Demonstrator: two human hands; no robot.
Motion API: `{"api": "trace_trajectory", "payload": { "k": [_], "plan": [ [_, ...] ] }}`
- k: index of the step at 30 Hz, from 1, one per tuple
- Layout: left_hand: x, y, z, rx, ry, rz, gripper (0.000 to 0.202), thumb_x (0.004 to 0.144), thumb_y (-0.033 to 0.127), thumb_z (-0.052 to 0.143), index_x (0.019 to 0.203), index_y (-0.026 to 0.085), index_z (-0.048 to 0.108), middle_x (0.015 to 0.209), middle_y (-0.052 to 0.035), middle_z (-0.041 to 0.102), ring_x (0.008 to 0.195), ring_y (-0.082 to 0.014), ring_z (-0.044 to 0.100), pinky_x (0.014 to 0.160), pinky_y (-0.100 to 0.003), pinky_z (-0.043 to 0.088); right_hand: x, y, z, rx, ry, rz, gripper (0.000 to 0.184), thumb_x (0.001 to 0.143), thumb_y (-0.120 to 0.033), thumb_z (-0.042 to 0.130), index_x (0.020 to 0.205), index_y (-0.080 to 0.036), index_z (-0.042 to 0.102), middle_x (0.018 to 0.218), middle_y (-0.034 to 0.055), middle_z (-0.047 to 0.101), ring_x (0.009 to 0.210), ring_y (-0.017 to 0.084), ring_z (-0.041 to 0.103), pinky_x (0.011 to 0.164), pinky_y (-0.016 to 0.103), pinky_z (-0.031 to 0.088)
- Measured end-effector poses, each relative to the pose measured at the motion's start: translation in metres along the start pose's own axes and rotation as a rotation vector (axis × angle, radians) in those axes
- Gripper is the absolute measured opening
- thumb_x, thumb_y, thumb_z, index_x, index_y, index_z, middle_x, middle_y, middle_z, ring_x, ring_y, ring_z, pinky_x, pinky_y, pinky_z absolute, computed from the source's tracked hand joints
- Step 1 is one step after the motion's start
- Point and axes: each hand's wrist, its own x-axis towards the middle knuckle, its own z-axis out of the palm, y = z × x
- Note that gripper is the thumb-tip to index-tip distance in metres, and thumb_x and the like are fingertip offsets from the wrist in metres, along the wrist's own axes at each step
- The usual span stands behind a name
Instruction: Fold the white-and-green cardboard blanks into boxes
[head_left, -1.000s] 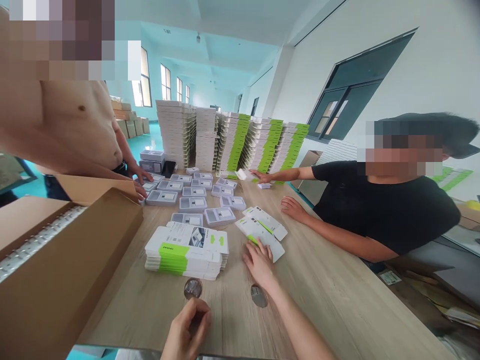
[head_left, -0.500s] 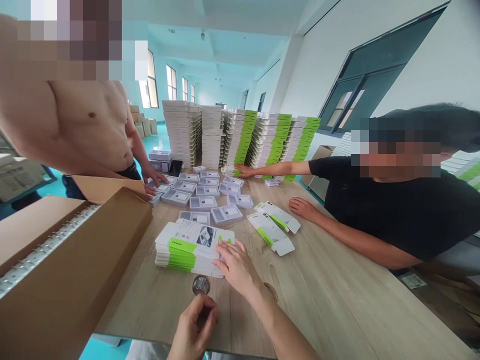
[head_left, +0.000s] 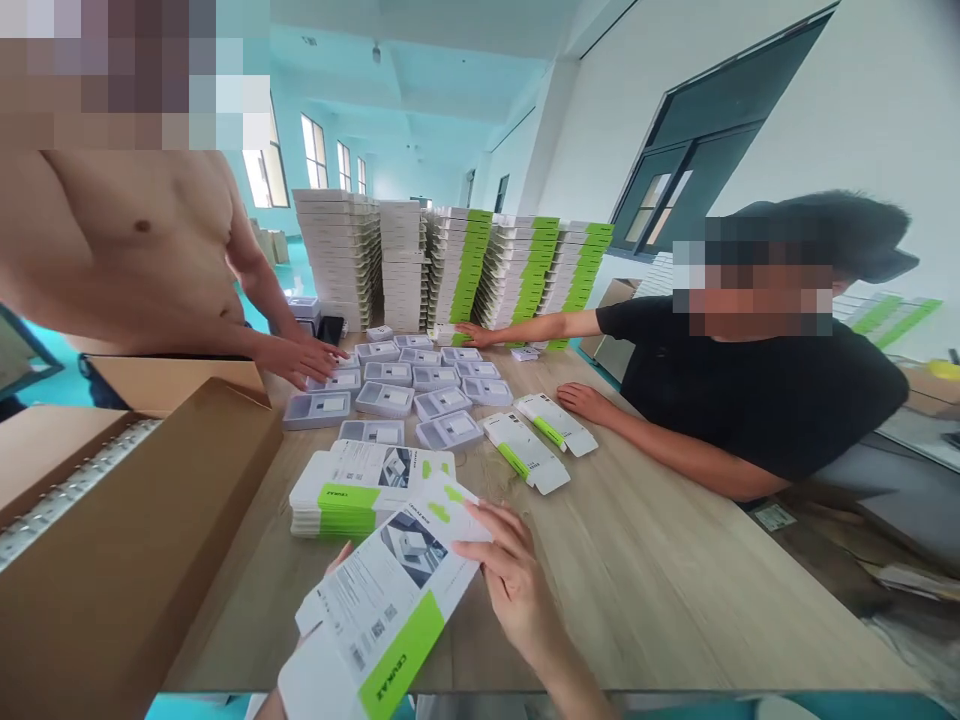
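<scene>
A flattened white and green printed box (head_left: 375, 620) is held tilted in front of me, above the near part of the table. My right hand (head_left: 517, 580) grips its upper right edge, thumb on the printed face. My left hand (head_left: 340, 558) is mostly hidden behind the box's left side; only a bit of finger shows at the edge, closed on the box. Just beyond lies a stack of the same flat boxes (head_left: 341, 512). Two more boxes (head_left: 525, 452) lie on the table to the right of the stack.
Several white trays (head_left: 384, 400) with small items cover the table's (head_left: 637, 580) middle. Tall stacks of finished boxes (head_left: 401, 270) stand behind. An open brown carton (head_left: 150, 540) is at left. One co-worker's hands (head_left: 307, 358) touch trays; another's arm (head_left: 525, 328) reaches across.
My right hand has lifted a flat box off the stack and drawn it towards me. My left hand has moved behind that box. The left co-worker's hands have shifted among the trays.
</scene>
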Motion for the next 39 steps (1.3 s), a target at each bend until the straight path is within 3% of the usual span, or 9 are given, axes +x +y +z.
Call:
{"api": "trace_trajectory", "payload": {
  "k": [6, 10, 15, 17, 20, 24, 27, 34, 39],
  "plan": [
    [-0.007, 0.016, 0.029, -0.209, -0.313, -0.307, 0.049, 0.075, 0.036, 0.089, 0.119, 0.018, 0.079, 0.101, -0.0111, 0.086, 0.096, -0.0342, 0.082, 0.079, -0.039, 0.063, -0.027, -0.003, 0.008, 0.409, 0.303, 0.657, 0.041, 0.101, -0.037, 0.049, 0.131, -0.030, 0.076, 0.156, 0.0095, 0.061, 0.140, 0.032, 0.061, 0.113, 0.053, 0.053],
    [-0.001, 0.011, 0.041, -0.121, -0.342, -0.146, 0.059, 0.086, 0.043, 0.085, 0.139, 0.024, 0.067, 0.130, -0.0121, 0.080, 0.124, -0.0341, 0.072, 0.104, -0.045, 0.057, -0.020, -0.028, 0.000, 0.905, 0.400, 0.940, 0.059, 0.095, -0.064, 0.062, 0.139, -0.025, 0.067, 0.146, 0.0141, 0.069, 0.125, 0.036, 0.071, 0.099, 0.050, 0.062],
    [0.002, -0.009, 0.048, 0.264, -0.053, 0.202, 0.107, 0.077, 0.054, 0.090, 0.163, 0.021, 0.036, 0.162, -0.0204, 0.050, 0.155, -0.0399, 0.040, 0.127, -0.050, 0.034, -0.018, -0.067, 0.010, 1.168, 0.344, 1.038, 0.063, 0.079, -0.071, 0.079, 0.120, -0.022, 0.078, 0.128, 0.0131, 0.079, 0.121, 0.039, 0.072, 0.096, 0.051, 0.063],
    [-0.002, -0.011, 0.054, 0.330, -0.055, 0.227, 0.127, 0.066, 0.057, 0.096, 0.166, 0.017, 0.029, 0.161, -0.0247, 0.047, 0.155, -0.0441, 0.037, 0.129, -0.054, 0.028, -0.020, -0.082, 0.017, 1.190, 0.305, 0.976, 0.063, 0.082, -0.073, 0.076, 0.122, -0.025, 0.080, 0.127, 0.0127, 0.079, 0.126, 0.039, 0.069, 0.107, 0.054, 0.056],
    [-0.008, -0.001, 0.062, 0.178, -0.303, 0.129, 0.112, 0.066, 0.070, 0.090, 0.157, 0.018, 0.048, 0.154, -0.0225, 0.056, 0.148, -0.0452, 0.046, 0.125, -0.056, 0.033, -0.018, -0.097, 0.011, 1.066, 0.168, 0.746, 0.058, 0.091, -0.076, 0.063, 0.118, -0.029, 0.083, 0.139, 0.0103, 0.074, 0.138, 0.036, 0.060, 0.122, 0.055, 0.042],
    [-0.007, 0.017, 0.061, -0.019, -0.613, -0.026, 0.094, 0.067, 0.077, 0.083, 0.140, 0.021, 0.066, 0.144, -0.0175, 0.067, 0.143, -0.0445, 0.053, 0.120, -0.058, 0.038, 0.013, -0.089, -0.027, 0.660, -0.007, 0.578, 0.044, 0.099, -0.059, 0.062, 0.134, -0.033, 0.072, 0.147, 0.0085, 0.067, 0.132, 0.031, 0.063, 0.108, 0.046, 0.055],
    [0.001, 0.021, 0.055, 0.006, -0.749, -0.055, 0.095, 0.063, 0.074, 0.087, 0.139, 0.021, 0.068, 0.147, -0.0182, 0.065, 0.141, -0.0469, 0.054, 0.118, -0.062, 0.037, 0.050, -0.067, -0.055, 0.437, -0.062, 0.424, 0.038, 0.098, -0.045, 0.067, 0.132, -0.029, 0.067, 0.140, 0.0082, 0.066, 0.135, 0.027, 0.058, 0.111, 0.043, 0.051],
    [0.009, 0.019, 0.051, 0.039, -0.733, 0.054, 0.104, 0.059, 0.073, 0.090, 0.146, 0.021, 0.062, 0.154, -0.0203, 0.058, 0.138, -0.0476, 0.055, 0.113, -0.062, 0.043, 0.108, -0.038, -0.080, 0.344, -0.565, 0.243, 0.026, 0.074, -0.042, 0.092, 0.076, -0.024, 0.073, 0.091, -0.0022, 0.069, 0.100, 0.023, 0.065, 0.091, 0.033, 0.052],
    [0.006, 0.009, 0.050, -0.018, -0.707, 0.009, 0.096, 0.058, 0.065, 0.094, 0.140, 0.025, 0.066, 0.146, -0.0172, 0.064, 0.131, -0.0431, 0.061, 0.106, -0.058, 0.050, 0.114, -0.037, -0.085, 0.351, -0.748, 0.246, 0.016, 0.071, -0.033, 0.092, 0.077, -0.025, 0.079, 0.075, -0.0063, 0.072, 0.073, 0.017, 0.068, 0.065, 0.023, 0.049]
  ]
}}
